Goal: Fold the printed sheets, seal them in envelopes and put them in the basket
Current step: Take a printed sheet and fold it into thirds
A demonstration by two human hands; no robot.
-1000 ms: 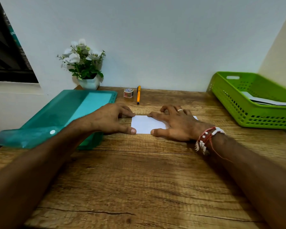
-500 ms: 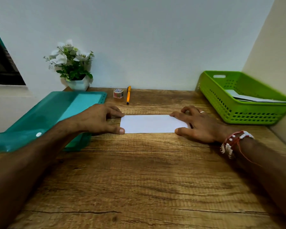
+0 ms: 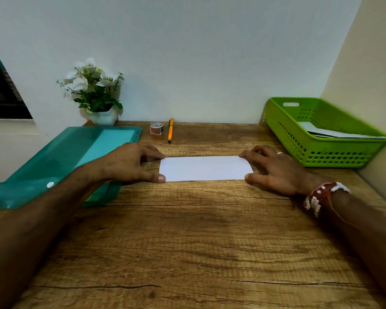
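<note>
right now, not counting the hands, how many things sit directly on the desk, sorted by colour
white: 2, folded sheet and flower pot
green: 1, basket
teal: 1, folder
orange: 1, pen
clear: 1, tape roll
total: 6
The papers inside the basket are left out.

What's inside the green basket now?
Flat white papers, probably envelopes, lie stacked inside the green basket. Its near wall covers the basket floor and their lower edges, so their number cannot be told.
</note>
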